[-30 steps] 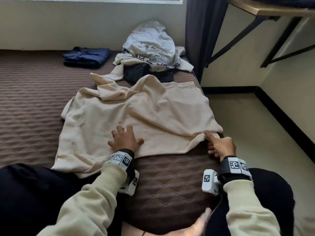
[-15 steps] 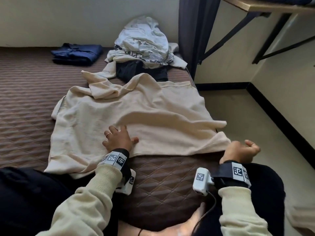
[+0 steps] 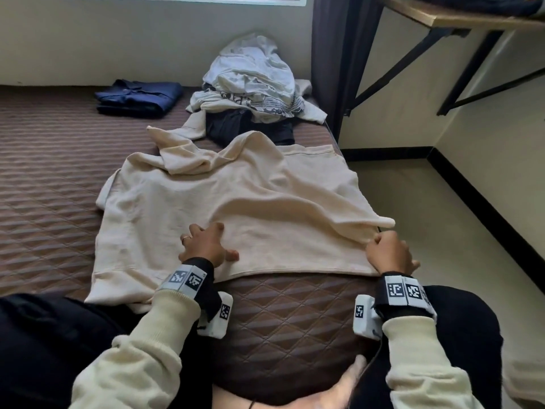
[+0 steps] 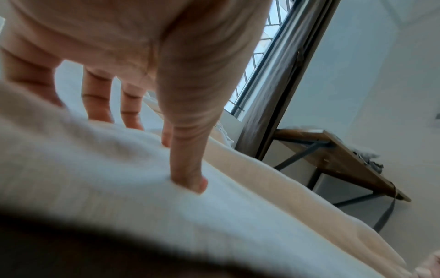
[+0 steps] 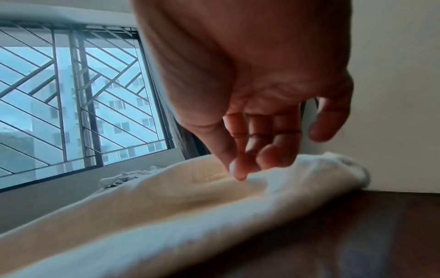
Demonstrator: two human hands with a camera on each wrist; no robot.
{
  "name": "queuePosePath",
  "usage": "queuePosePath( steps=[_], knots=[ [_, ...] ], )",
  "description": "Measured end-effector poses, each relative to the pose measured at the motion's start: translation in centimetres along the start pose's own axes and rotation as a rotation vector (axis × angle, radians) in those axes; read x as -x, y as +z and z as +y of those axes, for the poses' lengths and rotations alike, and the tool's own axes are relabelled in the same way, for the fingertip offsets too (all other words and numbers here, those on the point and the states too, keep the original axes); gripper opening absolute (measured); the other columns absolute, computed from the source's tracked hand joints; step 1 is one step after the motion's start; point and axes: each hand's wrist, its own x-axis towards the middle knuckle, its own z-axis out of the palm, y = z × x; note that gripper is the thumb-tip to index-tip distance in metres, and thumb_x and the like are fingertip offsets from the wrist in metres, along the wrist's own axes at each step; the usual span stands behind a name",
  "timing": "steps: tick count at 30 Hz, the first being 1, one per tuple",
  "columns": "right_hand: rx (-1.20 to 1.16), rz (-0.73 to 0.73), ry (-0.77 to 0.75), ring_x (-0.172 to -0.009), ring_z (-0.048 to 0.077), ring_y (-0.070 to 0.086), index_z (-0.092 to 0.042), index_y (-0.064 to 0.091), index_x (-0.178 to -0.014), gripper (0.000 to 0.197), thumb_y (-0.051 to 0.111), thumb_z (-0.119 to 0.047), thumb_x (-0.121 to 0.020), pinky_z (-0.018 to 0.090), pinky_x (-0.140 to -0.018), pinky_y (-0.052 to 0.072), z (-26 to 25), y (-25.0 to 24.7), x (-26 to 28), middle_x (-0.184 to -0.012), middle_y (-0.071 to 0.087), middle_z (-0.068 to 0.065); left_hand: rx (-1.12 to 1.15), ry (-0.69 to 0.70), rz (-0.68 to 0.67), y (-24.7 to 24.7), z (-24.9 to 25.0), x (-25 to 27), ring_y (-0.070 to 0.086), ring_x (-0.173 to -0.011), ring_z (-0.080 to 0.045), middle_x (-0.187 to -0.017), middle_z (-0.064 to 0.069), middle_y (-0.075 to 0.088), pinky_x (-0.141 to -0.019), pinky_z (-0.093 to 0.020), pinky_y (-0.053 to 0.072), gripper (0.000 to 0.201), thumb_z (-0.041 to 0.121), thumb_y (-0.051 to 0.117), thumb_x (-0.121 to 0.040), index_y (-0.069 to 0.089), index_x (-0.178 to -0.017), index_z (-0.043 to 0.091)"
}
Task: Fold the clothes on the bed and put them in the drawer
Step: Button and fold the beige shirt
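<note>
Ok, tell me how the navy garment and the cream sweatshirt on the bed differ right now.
The navy garment is folded into a compact stack; the cream sweatshirt lies spread out and rumpled. The navy garment sits untouched near the far wall; the cream sweatshirt has the left hand pressing on it and the right hand at its corner. Both lie on the bed.

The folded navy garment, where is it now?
In the head view, the folded navy garment lies at the bed's far left, near the wall, left of the unfolded clothes pile.

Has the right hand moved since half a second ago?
Yes. The right hand has come back in from beyond the bed's edge onto the cream garment, pinching its near right corner. The left hand presses the cloth flat.
</note>
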Motion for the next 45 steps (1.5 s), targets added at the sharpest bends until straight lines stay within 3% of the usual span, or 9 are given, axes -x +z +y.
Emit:
queuePosePath(
  steps=[4, 11, 17, 19, 25, 29, 34, 40, 45],
  knots=[
    [-0.225, 0.09, -0.177, -0.079, 0.037, 0.06, -0.011, 0.069, -0.08, 0.018, 0.054, -0.019, -0.084, 0.034, -0.07, 0.048, -3.0, -1.0, -2.2, -0.086, 0.069, 0.017, 0.009, 0.056, 0.083, -3.3, 0.6, -3.3, 0.055, -0.113, -0.03, -0.125, -0.011, 0.057, -0.094, -0.039, 0.045, 0.046, 0.037, 0.077, -0.079, 0.064, -0.119, 0.017],
    [-0.365, 0.081, -0.246, -0.065, 0.036, 0.066, -0.014, 0.065, -0.062, 0.021, 0.049, -0.025, -0.071, 0.043, -0.067, 0.059, -12.0, 0.2, -11.5, -0.064, 0.069, 0.007, -0.094, 0.259, 0.181, -11.8, 1.2, -12.5, 0.051, -0.118, -0.032, -0.126, -0.016, 0.053, -0.101, -0.038, 0.041, 0.051, 0.025, 0.079, -0.077, 0.063, -0.123, 0.013],
    [-0.239, -0.072, -0.194, -0.071, 0.034, 0.069, -0.005, 0.07, -0.079, 0.019, 0.056, -0.017, -0.082, 0.036, -0.057, 0.059, -17.5, 4.1, -19.5, -0.087, 0.07, 0.018, -0.201, 0.428, 0.11, -15.0, 1.2, -21.8, 0.041, -0.133, -0.027, -0.145, -0.011, 0.043, -0.11, -0.04, 0.033, 0.054, 0.03, 0.073, -0.083, 0.057, -0.132, 0.014],
    [-0.198, -0.121, -0.209, -0.086, 0.035, 0.068, -0.002, 0.07, -0.091, 0.018, 0.063, -0.018, -0.085, 0.043, -0.069, 0.06, -19.0, 5.4, -21.7, -0.096, 0.068, 0.019, -0.197, 0.453, 0.061, -14.9, 2.0, -24.1, 0.041, -0.133, -0.027, -0.147, -0.011, 0.041, -0.109, -0.037, 0.034, 0.06, 0.028, 0.069, -0.087, 0.047, -0.141, 0.014],
    [-0.101, -0.083, -0.14, -0.114, 0.04, 0.055, 0.006, 0.065, -0.109, 0.041, 0.075, -0.024, -0.083, 0.04, -0.094, 0.048, -20.8, 8.3, -26.2, -0.12, 0.057, 0.029, -0.359, 0.526, -0.106, -13.6, 2.7, -28.7, 0.06, -0.098, -0.023, -0.109, -0.003, 0.064, -0.076, -0.026, 0.037, 0.041, 0.028, 0.067, -0.089, 0.056, -0.128, 0.021],
    [-0.15, 0.062, -0.113, -0.102, 0.039, 0.061, 0.004, 0.07, -0.105, 0.026, 0.07, -0.013, -0.086, 0.036, -0.087, 0.048, -21.5, 8.7, -26.3, -0.11, 0.063, 0.029, -0.322, 0.546, -0.096, -12.8, 2.8, -29.5, 0.051, -0.072, -0.017, -0.069, 0.011, 0.05, -0.067, -0.027, 0.035, 0.039, 0.03, 0.073, -0.084, 0.063, -0.121, 0.026],
    [-0.299, 0.24, -0.207, -0.093, 0.037, 0.065, -0.006, 0.075, -0.103, 0.02, 0.066, -0.015, -0.087, 0.028, -0.077, 0.046, -22.0, 6.9, -26.2, -0.101, 0.071, 0.02, -0.382, 0.489, 0.038, -13.5, 3.8, -29.7, 0.054, -0.074, -0.018, -0.072, 0.007, 0.055, -0.066, -0.027, 0.038, 0.018, 0.036, 0.07, -0.084, 0.069, -0.099, 0.026],
    [-0.488, 0.185, 0.027, -0.101, 0.038, 0.063, -0.004, 0.072, -0.102, 0.022, 0.065, -0.016, -0.085, 0.033, -0.084, 0.049, -22.5, 3.7, -28.0, -0.108, 0.069, 0.019, 0.087, 0.404, 0.289, -19.6, 5.4, -30.0, 0.05, -0.029, -0.008, -0.057, -0.007, 0.062, -0.031, -0.021, 0.04, 0.004, 0.008, 0.067, -0.087, 0.065, -0.083, 0.008],
    [-0.976, -0.055, 0.232, -0.034, 0.012, 0.042, -0.001, 0.05, -0.07, 0.02, 0.048, 0.008, -0.087, 0.031, -0.037, 0.052, -26.4, 1.2, -30.3, -0.066, 0.047, 0.012, 0.02, 0.296, 0.49, -24.7, 8.5, -32.2, 0.068, -0.071, -0.031, -0.084, -0.02, 0.07, -0.07, -0.039, 0.059, 0.011, 0.009, 0.063, -0.082, 0.071, -0.088, 0.007]
  ],
)
